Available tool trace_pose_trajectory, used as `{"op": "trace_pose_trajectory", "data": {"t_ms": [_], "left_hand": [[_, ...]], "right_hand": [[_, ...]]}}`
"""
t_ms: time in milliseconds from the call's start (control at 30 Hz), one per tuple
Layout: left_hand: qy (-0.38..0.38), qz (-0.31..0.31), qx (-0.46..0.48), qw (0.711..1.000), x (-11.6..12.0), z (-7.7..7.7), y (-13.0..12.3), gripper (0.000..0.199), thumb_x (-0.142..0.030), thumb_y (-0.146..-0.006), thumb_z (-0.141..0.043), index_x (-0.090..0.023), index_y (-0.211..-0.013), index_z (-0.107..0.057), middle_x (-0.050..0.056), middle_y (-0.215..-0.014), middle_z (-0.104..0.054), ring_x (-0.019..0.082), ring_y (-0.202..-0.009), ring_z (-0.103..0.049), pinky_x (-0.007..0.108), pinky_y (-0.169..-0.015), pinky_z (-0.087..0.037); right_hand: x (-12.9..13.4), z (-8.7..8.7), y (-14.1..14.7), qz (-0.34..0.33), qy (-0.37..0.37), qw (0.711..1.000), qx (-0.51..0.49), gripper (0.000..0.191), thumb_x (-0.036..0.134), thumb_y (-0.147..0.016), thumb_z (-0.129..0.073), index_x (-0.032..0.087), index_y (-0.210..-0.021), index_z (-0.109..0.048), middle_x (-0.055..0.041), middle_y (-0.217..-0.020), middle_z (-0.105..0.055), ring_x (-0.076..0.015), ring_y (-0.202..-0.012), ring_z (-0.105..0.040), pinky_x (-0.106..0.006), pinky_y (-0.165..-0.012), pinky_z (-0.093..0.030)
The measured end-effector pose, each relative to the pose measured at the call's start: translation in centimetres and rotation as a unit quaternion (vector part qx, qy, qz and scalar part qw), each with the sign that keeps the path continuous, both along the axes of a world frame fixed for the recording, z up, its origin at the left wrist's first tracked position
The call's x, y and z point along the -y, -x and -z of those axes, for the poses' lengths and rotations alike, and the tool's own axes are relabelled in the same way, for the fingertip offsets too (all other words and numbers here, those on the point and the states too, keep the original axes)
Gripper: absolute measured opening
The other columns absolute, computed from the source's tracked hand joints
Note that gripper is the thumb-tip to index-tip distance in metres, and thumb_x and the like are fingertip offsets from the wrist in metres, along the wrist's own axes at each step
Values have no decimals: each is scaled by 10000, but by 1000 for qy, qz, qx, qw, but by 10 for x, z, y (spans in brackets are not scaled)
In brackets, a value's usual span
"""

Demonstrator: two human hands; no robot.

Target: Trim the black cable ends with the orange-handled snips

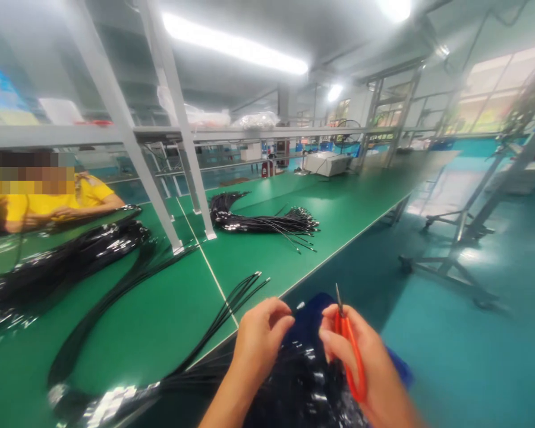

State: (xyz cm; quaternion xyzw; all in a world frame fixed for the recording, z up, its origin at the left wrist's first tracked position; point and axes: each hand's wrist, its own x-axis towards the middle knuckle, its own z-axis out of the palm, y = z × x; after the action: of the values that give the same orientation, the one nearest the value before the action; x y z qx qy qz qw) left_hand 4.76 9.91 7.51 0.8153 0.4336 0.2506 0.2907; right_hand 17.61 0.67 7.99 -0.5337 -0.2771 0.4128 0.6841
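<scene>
My right hand [361, 356] is wrapped round a pair of scissors [354, 362] with red-orange handles, blades pointing up. Its thumb and forefinger come close together beside the handles. To its left, my left hand [263, 333] is curled, thumb and forefinger nearly meeting; what it holds, if anything, is hidden. A small whitish tip [300, 305] shows just past those fingertips. Below both hands lies a blurred mass of shiny black cables [298, 386]. Several black cables with pale ends [245, 291] reach over the table edge beside my left hand.
A green table [169, 321] carries a bundle of black cables [267, 221] and a larger black heap [71, 255]. Grey shelf posts [189, 131] rise from it. A person in yellow [93, 193] sits across at left. A wheeled metal frame [459, 238] stands right.
</scene>
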Motion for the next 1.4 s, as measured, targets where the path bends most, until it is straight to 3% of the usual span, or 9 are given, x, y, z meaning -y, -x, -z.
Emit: {"op": "trace_pose_trajectory", "data": {"t_ms": [100, 233, 333, 500, 667, 1100, 1300, 1400], "left_hand": [[71, 28, 81, 994, 21, -9, 15, 86, -187, -799, -574, -193, -754, -647, -20, -688, -658, 135, -638, -600, 197, -576, -436], [119, 34, 140, 982, 36, -11, 24, 104, -185, -757, -582, -174, -663, -623, -12, -638, -603, 149, -613, -554, 221, -569, -398], [120, 24, 139, 983, 40, -9, 26, 107, -172, -745, -570, -173, -644, -606, -18, -624, -577, 142, -591, -524, 221, -554, -371], [202, 1, 193, 960, 40, -8, 29, 141, -238, -739, -602, -174, -618, -571, -35, -571, -539, 123, -545, -466, 210, -525, -354], [262, -8, 239, 935, 40, -11, 31, 199, -306, -703, -645, -172, -576, -569, -54, -499, -494, 87, -448, -347, 203, -468, -327], [246, -5, 224, 943, 44, -1, 34, 214, -318, -764, -635, -165, -621, -588, -40, -544, -520, 97, -501, -389, 203, -509, -351], [246, 19, 305, 920, 47, -2, 31, 173, -346, -834, -558, -183, -780, -582, -11, -669, -577, 127, -579, -504, 229, -568, -432], [215, 10, 333, 918, 48, -9, 27, 147, -334, -797, -605, -196, -845, -586, -2, -736, -571, 155, -644, -551, 258, -596, -473]], "right_hand": [[-7, 13, 19, 21, -45, 997, -61, 371, 260, -540, -816, 224, -845, -607, 16, -704, -652, -141, -570, -548, -246, -515, -417], [-9, 7, 40, 18, -51, 993, -101, 283, 249, -611, -784, 229, -825, -601, 29, -685, -637, -141, -634, -569, -238, -583, -438], [-7, -3, 44, 32, -56, 988, -142, 238, 189, -642, -742, 230, -814, -584, 55, -667, -601, -111, -597, -516, -212, -562, -417], [-7, -9, 41, 82, -84, 974, -191, 204, 180, -633, -736, 216, -778, -597, 52, -686, -601, -109, -574, -492, -226, -574, -426], [1, -9, 49, 38, -75, 979, -188, 211, 209, -690, -731, 217, -870, -620, 7, -767, -670, -132, -620, -547, -259, -628, -456], [1, -14, 52, 17, -33, 985, -171, 188, 191, -715, -725, 215, -826, -575, 35, -709, -621, -115, -597, -543, -237, -604, -459], [-1, -5, 59, 2, -14, 958, -285, 217, 231, -648, -768, 205, -811, -628, 6, -713, -628, -150, -633, -566, -264, -587, -485], [-3, -5, 65, 9, -32, 962, -270, 227, 244, -616, -794, 217, -781, -640, 13, -699, -609, -160, -660, -564, -260, -598, -495]]}}
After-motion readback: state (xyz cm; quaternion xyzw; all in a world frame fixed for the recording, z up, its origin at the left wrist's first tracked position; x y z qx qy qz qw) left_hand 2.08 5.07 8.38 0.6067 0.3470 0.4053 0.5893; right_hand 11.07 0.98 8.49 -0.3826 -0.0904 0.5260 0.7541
